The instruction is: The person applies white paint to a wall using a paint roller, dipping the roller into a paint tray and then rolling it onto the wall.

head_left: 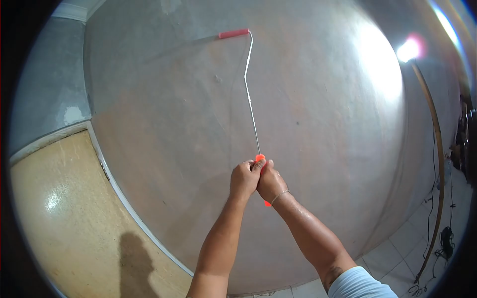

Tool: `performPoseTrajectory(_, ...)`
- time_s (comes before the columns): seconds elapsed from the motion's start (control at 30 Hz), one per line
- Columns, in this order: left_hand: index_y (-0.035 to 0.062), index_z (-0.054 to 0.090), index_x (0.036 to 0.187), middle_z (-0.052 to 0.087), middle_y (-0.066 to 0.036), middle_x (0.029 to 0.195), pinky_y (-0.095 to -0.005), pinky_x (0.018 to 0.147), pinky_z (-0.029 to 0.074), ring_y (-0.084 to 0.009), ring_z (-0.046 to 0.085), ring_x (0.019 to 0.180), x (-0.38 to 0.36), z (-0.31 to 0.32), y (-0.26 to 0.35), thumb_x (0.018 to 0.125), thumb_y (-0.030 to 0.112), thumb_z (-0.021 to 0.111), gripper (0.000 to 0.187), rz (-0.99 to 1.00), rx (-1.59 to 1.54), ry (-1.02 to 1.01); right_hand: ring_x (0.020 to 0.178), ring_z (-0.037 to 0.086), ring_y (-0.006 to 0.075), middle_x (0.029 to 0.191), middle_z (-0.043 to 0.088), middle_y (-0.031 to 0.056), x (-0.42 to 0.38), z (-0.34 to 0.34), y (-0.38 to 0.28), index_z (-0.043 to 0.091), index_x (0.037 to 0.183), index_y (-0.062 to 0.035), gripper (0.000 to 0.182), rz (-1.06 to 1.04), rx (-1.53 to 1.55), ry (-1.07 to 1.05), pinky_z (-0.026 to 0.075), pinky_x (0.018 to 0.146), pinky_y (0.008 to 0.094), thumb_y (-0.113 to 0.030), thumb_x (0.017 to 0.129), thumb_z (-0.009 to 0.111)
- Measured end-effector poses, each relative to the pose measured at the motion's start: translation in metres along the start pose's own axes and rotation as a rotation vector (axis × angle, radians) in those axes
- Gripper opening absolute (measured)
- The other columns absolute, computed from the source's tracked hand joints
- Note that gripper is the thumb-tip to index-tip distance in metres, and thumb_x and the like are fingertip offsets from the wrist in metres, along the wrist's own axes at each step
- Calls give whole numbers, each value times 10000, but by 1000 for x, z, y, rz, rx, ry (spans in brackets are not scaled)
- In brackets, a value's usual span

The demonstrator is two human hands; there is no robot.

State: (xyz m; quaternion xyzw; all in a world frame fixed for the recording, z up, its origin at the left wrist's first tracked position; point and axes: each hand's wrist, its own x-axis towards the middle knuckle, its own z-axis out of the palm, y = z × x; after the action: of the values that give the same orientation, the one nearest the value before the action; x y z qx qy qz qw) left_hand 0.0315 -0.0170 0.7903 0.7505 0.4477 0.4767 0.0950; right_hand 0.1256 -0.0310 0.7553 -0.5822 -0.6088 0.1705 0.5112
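Note:
Both my hands are closed on the orange handle of a long paint roller, near the middle of the view. My left hand [244, 179] wraps the handle's upper part from the left, touching my right hand [271, 183], which grips it from the right. The handle's orange end [268, 203] shows below my hands. A thin metal rod [253, 118] rises from the grip and bends towards the red roller sleeve [234, 34], which lies level at the upper part of the grey wall [308, 134].
A yellowish door [64, 198] with a pale frame [119, 191] is at the left. At the right, a bright lamp [409, 50] tops a curved pole [437, 144], with dark cables [447, 238] near its foot on the tiled floor [385, 256].

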Motion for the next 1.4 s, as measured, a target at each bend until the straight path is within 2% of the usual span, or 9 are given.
performPoseTrajectory(0.23, 67, 653, 938, 662, -191, 790, -433, 663, 502, -374, 643, 760, -254, 118, -152, 878, 381, 613, 323, -181, -53, -379, 933, 615, 456, 1030, 630, 288, -208, 107, 244, 312, 1348, -24, 522, 156, -163, -296, 486, 805, 531, -343, 942, 388)
performPoseTrajectory(0.33, 80, 664, 946, 662, -187, 785, -438, 664, 504, -378, 646, 758, -258, 114, -140, 883, 385, 606, 317, -219, -5, -295, 885, 628, 457, 979, 644, 289, -212, 87, 205, 284, 1367, 2, 560, 261, -180, -325, 492, 776, 533, -341, 941, 404)
performPoseTrajectory(0.43, 12, 655, 913, 661, -214, 776, -416, 653, 509, -380, 653, 754, -133, 42, -81, 878, 313, 620, 305, -99, -111, -160, 845, 641, 428, 902, 656, 265, -111, 62, 105, 283, 1324, 68, 592, 83, -105, -111, 508, 706, 496, -307, 914, 488)
performPoseTrajectory(0.57, -36, 633, 857, 656, -216, 754, -402, 628, 497, -344, 648, 687, -25, -36, -41, 892, 331, 619, 370, -107, -28, -16, 883, 625, 440, 921, 653, 266, -23, 45, -11, 401, 1105, 36, 330, -74, -75, 1, 491, 732, 508, -241, 928, 424)
performPoseTrajectory(0.67, -38, 633, 852, 658, -220, 764, -406, 631, 497, -342, 657, 707, -48, -7, -93, 887, 316, 623, 356, -75, -75, -17, 977, 584, 466, 992, 645, 265, -40, 78, 22, 501, 1107, 6, 432, 108, -27, -36, 451, 838, 507, -327, 991, 251)
performPoseTrajectory(0.83, 59, 662, 993, 679, -190, 884, -428, 763, 502, -354, 654, 867, -266, 89, -188, 843, 312, 659, 294, -342, -67, -517, 978, 615, 416, 1028, 646, 251, -237, 173, 243, 335, 1386, -27, 540, 260, -142, -173, 493, 853, 480, -313, 938, 436)
performPoseTrajectory(0.93, 69, 659, 1013, 680, -183, 888, -419, 770, 502, -354, 655, 869, -302, 87, -211, 841, 321, 662, 305, -278, -3, -417, 1027, 593, 417, 1075, 627, 260, -235, 161, 181, 362, 1367, -26, 527, 271, -60, -186, 472, 884, 487, -300, 926, 454)
performPoseTrajectory(1.2, -1, 636, 889, 658, -219, 809, -431, 664, 494, -376, 639, 750, -26, -67, -71, 893, 336, 597, 340, -93, -2, -23, 950, 601, 458, 994, 640, 281, -21, 106, -28, 470, 1087, 50, 356, 52, 88, 20, 483, 779, 507, -271, 949, 405)
performPoseTrajectory(1.4, 33, 632, 936, 663, -204, 825, -454, 666, 494, -393, 637, 804, -220, 67, -178, 851, 314, 637, 294, -114, -38, -328, 987, 598, 408, 1042, 638, 222, -193, 151, 175, 591, 1061, -90, 266, 128, -51, -107, 468, 837, 503, -272, 920, 457)
